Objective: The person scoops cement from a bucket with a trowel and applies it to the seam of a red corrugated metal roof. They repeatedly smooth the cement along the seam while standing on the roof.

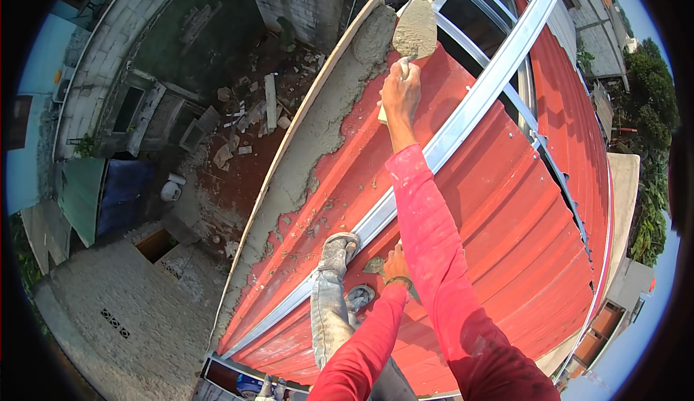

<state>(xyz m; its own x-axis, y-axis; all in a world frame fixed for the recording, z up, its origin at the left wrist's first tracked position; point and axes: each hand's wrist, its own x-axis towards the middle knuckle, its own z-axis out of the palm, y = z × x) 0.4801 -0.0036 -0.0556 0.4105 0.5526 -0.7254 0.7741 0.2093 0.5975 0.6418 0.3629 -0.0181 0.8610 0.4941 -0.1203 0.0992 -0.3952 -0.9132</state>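
My right hand (401,94) grips the handle of a trowel (415,26) whose blade is caked with grey mortar, near the upper end of a mortar strip (282,191). This strip runs along a curved pale edging board (255,209) beside red corrugated roofing (499,213). My left hand (396,269) is lower, partly behind my right arm, its fingers curled on something hidden, with grey material beside it. My feet in sandals (340,245) stand on the roof, one at a long metal channel (488,90) crossing the sheets.
Left of the edging is a deep drop to a rubble-strewn yard (246,141) with block walls (285,0). Dark openings between metal frame members (466,28) interrupt the roof at top right. Trees (643,97) and buildings lie beyond its right edge.
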